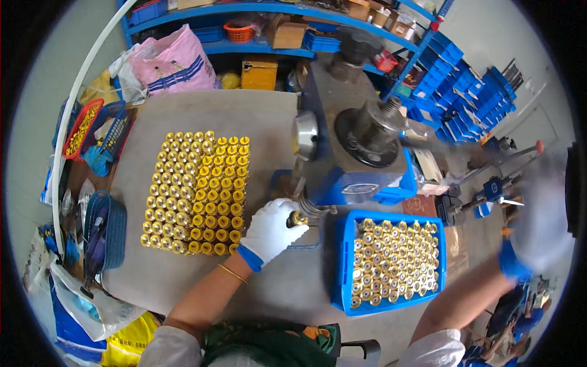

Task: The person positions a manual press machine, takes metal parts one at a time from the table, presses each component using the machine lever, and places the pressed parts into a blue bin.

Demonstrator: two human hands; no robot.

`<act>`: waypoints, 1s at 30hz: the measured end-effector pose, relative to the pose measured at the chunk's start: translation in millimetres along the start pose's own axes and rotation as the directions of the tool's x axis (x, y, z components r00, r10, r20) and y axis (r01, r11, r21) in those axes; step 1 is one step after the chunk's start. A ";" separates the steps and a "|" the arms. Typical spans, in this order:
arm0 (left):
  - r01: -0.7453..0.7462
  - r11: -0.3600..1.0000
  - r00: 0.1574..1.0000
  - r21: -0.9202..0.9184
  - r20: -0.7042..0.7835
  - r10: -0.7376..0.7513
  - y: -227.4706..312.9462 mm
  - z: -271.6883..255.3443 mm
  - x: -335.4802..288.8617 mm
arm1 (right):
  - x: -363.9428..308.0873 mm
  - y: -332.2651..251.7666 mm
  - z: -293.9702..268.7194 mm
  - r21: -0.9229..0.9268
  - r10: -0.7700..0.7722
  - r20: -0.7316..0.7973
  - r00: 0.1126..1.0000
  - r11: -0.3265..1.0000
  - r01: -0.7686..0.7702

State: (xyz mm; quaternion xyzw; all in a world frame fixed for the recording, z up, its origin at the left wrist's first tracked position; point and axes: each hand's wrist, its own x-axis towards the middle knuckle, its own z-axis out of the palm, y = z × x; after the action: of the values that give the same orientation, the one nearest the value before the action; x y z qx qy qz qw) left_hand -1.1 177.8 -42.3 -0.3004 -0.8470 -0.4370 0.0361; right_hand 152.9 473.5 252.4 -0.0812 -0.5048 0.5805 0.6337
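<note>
From afar, my gloved left hand [269, 229] pinches 1 brass fitting [298, 218] by the press [330, 107]; my right hand [538, 223] blurs, grip unreadable. The fitting looks stiff and slick, best held by its sides. Bench [269, 125] room separates press and fitting rows [199, 208]; the blue tray's rim [344, 269] crowds the right.

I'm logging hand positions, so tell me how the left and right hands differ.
The left hand is at the press, holding a brass part; the right hand is out near the picture's right edge. The left hand looks fairly sharp; the right hand is blurred, so its grip cannot be told. Both hands wear white gloves with blue cuffs.
</note>
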 end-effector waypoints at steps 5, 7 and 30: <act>0.006 0.998 1.000 0.062 0.027 -0.008 -27.8 -15.1 -5.0 | -106.2 121.5 102.2 0.034 0.390 0.773 0.500 0.762 -0.646; 0.014 1.000 1.000 -0.015 -0.026 -0.014 -17.4 -15.7 -0.5 | -118.5 123.8 65.7 -0.667 0.570 0.639 0.516 0.745 0.003; 0.224 0.741 0.967 0.633 -0.237 -0.090 -189.4 -141.8 38.0 | -208.0 197.9 22.5 -0.301 0.322 0.942 0.099 0.670 0.679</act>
State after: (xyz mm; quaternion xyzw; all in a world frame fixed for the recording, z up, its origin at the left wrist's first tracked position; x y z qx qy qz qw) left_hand -163.0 5.0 -78.9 -0.1528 -0.9610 -0.1410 0.1825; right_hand 45.2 354.5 13.4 0.1587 -0.9695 0.1412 0.1221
